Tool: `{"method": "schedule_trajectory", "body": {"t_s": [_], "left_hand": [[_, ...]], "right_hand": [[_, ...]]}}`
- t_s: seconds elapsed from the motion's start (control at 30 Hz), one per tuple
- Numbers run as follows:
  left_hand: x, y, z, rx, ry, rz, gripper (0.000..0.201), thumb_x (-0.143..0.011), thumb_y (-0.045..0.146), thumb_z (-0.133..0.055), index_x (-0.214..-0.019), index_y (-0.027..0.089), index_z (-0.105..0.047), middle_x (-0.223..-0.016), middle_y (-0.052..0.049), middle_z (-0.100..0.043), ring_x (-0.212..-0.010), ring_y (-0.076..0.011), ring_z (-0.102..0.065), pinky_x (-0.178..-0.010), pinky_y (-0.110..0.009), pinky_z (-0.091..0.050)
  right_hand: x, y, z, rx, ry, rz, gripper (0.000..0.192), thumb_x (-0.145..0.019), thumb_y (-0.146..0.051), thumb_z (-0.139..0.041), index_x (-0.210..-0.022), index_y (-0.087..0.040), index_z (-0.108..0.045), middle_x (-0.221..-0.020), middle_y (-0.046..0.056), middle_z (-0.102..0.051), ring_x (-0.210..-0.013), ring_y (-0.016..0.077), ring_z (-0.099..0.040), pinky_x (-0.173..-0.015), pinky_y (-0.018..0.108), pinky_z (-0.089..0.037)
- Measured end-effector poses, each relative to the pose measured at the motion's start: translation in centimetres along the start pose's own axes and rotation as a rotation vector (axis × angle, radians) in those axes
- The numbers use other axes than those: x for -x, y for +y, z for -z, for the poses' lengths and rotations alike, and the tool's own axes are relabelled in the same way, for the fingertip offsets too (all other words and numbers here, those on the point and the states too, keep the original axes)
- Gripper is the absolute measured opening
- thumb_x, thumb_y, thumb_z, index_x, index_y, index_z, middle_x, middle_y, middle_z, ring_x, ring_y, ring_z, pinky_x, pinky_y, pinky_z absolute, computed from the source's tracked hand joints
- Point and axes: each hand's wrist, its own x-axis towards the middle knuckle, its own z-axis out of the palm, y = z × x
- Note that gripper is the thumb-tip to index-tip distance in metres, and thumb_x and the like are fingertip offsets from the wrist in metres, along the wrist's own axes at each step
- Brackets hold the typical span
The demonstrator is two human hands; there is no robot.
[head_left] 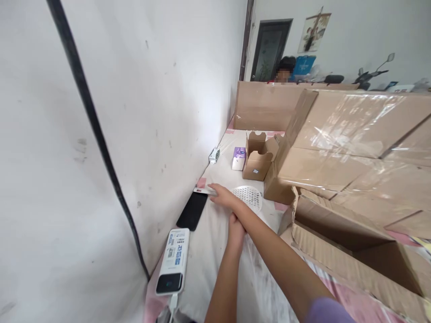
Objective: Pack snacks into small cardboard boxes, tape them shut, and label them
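My right hand (222, 196) reaches across to the left, its fingers closed on the handle of a white perforated skimmer (253, 197). The skimmer's round, hole-covered head lies on the cloth, partly behind my forearm. My left hand (236, 231) is below, touching or just under my right forearm, which hides its fingers. Close to the handle's end, a black phone (192, 211) lies face up by the wall. Nearer to me rests a white power bank (173, 260) with a cable plugged into it.
A white wall (134, 112) borders the left side. Farther back are a power strip (214, 155), a purple tissue pack (239, 158) and a small open carton (257, 166). Large cardboard (336, 130) stands on the right, above an open box (353, 242). A person (285, 69) is behind.
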Motion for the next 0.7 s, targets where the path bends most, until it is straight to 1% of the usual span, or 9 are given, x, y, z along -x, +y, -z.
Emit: {"method": "schedule_trajectory", "body": {"t_s": [0.07, 0.13, 0.23, 0.27, 0.33, 0.43, 0.5, 0.6, 0.7], "left_hand": [[0.5, 0.3, -0.1, 0.115, -0.05, 0.047, 0.045, -0.086, 0.056, -0.062, -0.111, 0.019, -0.065, -0.083, -0.005, -0.067, -0.081, -0.0208, -0.065, -0.07, -0.029, -0.05], [1.1, 0.7, 0.0, 0.25, -0.158, 0.1, 0.052, -0.086, 0.061, -0.063, -0.117, 0.02, -0.065, -0.101, -0.008, -0.07, -0.094, -0.0216, -0.067, -0.078, -0.029, -0.052], [1.8, 1.2, -0.3, 0.451, -0.363, 0.285, 0.065, -0.08, 0.07, -0.066, -0.119, 0.018, -0.067, -0.117, -0.013, -0.07, -0.114, -0.0285, -0.063, -0.093, -0.036, -0.051], [1.9, 1.2, -0.4, 0.492, -0.408, 0.35, 0.073, -0.079, 0.077, -0.062, -0.119, 0.017, -0.068, -0.117, -0.015, -0.07, -0.115, -0.0315, -0.063, -0.095, -0.039, -0.051], [1.9, 1.1, -0.7, 0.554, -0.456, 0.434, 0.087, -0.075, 0.088, -0.051, -0.118, 0.014, -0.069, -0.116, -0.018, -0.07, -0.113, -0.0364, -0.064, -0.095, -0.046, -0.051], [1.5, 1.0, -0.8, 0.571, -0.438, 0.428, 0.089, -0.071, 0.089, -0.054, -0.12, 0.016, -0.068, -0.115, -0.018, -0.07, -0.107, -0.0373, -0.066, -0.091, -0.048, -0.052], [1.0, 1.1, -0.6, 0.563, -0.395, 0.417, 0.091, -0.068, 0.091, -0.056, -0.122, 0.018, -0.068, -0.112, -0.017, -0.071, -0.103, -0.0361, -0.067, -0.087, -0.046, -0.053], [0.4, 1.4, -0.2, 0.599, -0.349, 0.422, 0.092, -0.066, 0.093, -0.053, -0.12, 0.02, -0.068, -0.109, -0.014, -0.071, -0.096, -0.0333, -0.069, -0.081, -0.042, -0.054], [0.0, 1.9, 0.2, 0.691, -0.332, 0.44, 0.084, -0.067, 0.089, -0.057, -0.114, 0.021, -0.07, -0.103, -0.011, -0.071, -0.086, -0.0278, -0.068, -0.077, -0.038, -0.053]], "right_hand": [[-4.2, 1.5, -0.9, 0.032, 0.046, -0.078, 0.046, -0.086, -0.017, -0.057, -0.132, -0.02, -0.063, -0.135, 0.009, -0.065, -0.126, 0.0215, -0.059, -0.108, 0.033, -0.045], [-7.1, 2.5, -1.0, 0.071, 0.119, -0.182, 0.041, -0.092, -0.019, -0.048, -0.13, -0.017, -0.063, -0.132, 0.013, -0.066, -0.123, 0.0243, -0.061, -0.103, 0.036, -0.047], [-10.4, 3.3, -1.0, 0.106, 0.17, -0.302, 0.036, -0.093, -0.021, -0.046, -0.122, -0.016, -0.066, -0.121, 0.016, -0.069, -0.114, 0.0292, -0.066, -0.093, 0.039, -0.052], [-11.4, 3.4, -1.2, 0.11, 0.177, -0.317, 0.035, -0.093, -0.022, -0.046, -0.121, -0.016, -0.066, -0.119, 0.016, -0.069, -0.112, 0.0296, -0.066, -0.091, 0.039, -0.052], [-13.4, 3.7, -1.6, 0.114, 0.191, -0.309, 0.04, -0.094, -0.021, -0.044, -0.129, -0.019, -0.062, -0.124, 0.015, -0.066, -0.113, 0.0284, -0.065, -0.092, 0.038, -0.052], [-16.7, 4.1, -2.4, 0.124, 0.178, -0.247, 0.051, -0.095, -0.02, -0.044, -0.145, -0.03, -0.049, -0.144, 0.01, -0.053, -0.116, 0.0248, -0.063, -0.096, 0.037, -0.05], [-18.8, 4.2, -2.8, 0.141, 0.149, -0.238, 0.054, -0.094, -0.022, -0.048, -0.147, -0.035, -0.047, -0.153, 0.009, -0.041, -0.115, 0.0245, -0.063, -0.097, 0.039, -0.049], [-21.3, 4.6, -3.4, 0.179, 0.129, -0.316, 0.048, -0.093, -0.022, -0.051, -0.14, -0.03, -0.056, -0.157, 0.012, -0.031, -0.118, 0.0286, -0.06, -0.099, 0.044, -0.047], [-22.1, 5.2, -3.8, 0.211, 0.155, -0.425, 0.044, -0.094, -0.023, -0.05, -0.137, -0.027, -0.058, -0.16, 0.014, -0.026, -0.129, 0.0336, -0.05, -0.101, 0.047, -0.044]]}}
